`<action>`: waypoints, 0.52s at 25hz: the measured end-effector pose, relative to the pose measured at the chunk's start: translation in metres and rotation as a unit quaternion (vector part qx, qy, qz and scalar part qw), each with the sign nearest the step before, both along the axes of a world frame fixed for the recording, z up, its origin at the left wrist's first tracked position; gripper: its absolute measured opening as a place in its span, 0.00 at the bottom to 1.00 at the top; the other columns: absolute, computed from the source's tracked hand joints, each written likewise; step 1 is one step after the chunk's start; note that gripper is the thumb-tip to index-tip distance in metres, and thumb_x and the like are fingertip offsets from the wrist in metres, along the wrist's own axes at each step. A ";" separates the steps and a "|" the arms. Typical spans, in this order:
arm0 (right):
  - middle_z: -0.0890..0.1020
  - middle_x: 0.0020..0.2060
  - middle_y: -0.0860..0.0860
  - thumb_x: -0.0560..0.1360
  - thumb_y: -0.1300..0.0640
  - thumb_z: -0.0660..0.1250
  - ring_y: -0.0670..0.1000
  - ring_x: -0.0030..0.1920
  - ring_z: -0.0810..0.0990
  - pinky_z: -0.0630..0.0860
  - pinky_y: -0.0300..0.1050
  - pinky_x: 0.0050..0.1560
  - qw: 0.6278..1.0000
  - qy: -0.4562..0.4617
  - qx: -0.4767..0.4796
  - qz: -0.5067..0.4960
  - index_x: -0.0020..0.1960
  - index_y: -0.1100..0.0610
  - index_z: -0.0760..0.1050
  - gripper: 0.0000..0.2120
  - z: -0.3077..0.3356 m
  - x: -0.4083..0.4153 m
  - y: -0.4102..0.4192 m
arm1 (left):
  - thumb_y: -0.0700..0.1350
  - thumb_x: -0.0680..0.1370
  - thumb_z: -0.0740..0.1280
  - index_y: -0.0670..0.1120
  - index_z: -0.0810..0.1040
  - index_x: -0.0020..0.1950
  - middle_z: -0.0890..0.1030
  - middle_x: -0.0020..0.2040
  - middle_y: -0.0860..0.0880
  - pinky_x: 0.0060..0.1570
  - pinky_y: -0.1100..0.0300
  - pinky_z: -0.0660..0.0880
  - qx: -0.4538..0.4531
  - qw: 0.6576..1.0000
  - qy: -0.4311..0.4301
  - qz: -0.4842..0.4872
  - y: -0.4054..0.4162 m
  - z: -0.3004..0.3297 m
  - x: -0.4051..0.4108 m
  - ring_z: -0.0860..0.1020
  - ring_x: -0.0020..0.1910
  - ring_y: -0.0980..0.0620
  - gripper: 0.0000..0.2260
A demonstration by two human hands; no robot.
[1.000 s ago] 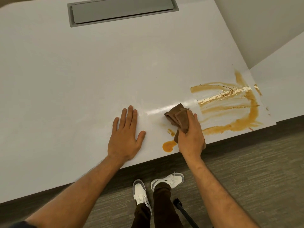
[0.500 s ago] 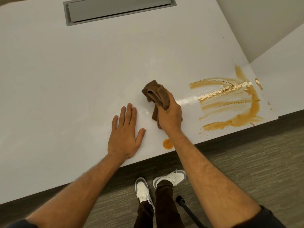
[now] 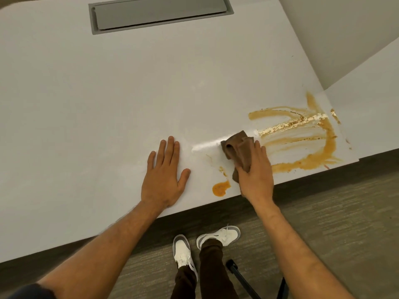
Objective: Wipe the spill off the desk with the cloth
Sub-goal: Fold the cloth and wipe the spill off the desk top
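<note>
Moved: my right hand (image 3: 255, 171) dragged the cloth (image 3: 239, 151) back toward the surface (image 3: 108, 93) edge.
Hands: right grips cloth; left hand (image 3: 163, 175) flat, empty.
Risk: I could push the puddle (image 3: 220, 188) over the edge.

Hands: left (image 3: 164, 175) flat, right (image 3: 255, 173) curled

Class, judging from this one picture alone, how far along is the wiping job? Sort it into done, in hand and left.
Done: little; only a wet, shiny streak beside the cloth looks wiped. In hand: the right hand presses the brown cloth on the desk; the left hand rests flat. Left: the orange blob near the edge and the wide orange smears to the right.
</note>
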State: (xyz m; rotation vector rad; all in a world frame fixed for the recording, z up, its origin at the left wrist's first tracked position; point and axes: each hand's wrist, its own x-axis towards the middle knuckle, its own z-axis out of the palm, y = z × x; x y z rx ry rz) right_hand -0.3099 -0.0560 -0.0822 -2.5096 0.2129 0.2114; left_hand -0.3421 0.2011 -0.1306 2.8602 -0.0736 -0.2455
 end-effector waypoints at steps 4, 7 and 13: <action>0.60 0.80 0.59 0.78 0.53 0.68 0.64 0.80 0.55 0.57 0.61 0.78 0.990 -0.059 -0.117 0.056 0.82 0.56 0.54 0.38 -0.023 0.006 0.021 | 0.63 0.84 0.48 0.47 0.42 0.85 0.42 0.86 0.48 0.82 0.45 0.45 0.001 1.000 -0.002 0.002 0.000 0.000 0.000 0.42 0.85 0.48 0.35; 0.63 0.80 0.56 0.78 0.59 0.66 0.62 0.80 0.57 0.59 0.62 0.78 0.992 -0.073 -0.075 0.071 0.81 0.54 0.58 0.34 -0.027 0.030 0.032 | 0.63 0.84 0.47 0.47 0.43 0.85 0.42 0.86 0.48 0.82 0.45 0.45 0.001 1.000 -0.002 0.002 -0.001 -0.001 0.000 0.42 0.85 0.48 0.35; 0.66 0.78 0.50 0.75 0.68 0.65 0.61 0.80 0.58 0.57 0.57 0.78 0.973 -0.049 0.049 0.219 0.78 0.49 0.65 0.34 -0.018 0.070 0.040 | 0.61 0.85 0.48 0.47 0.43 0.85 0.42 0.86 0.48 0.82 0.45 0.44 0.000 1.000 0.002 0.000 0.002 -0.001 0.002 0.41 0.84 0.49 0.34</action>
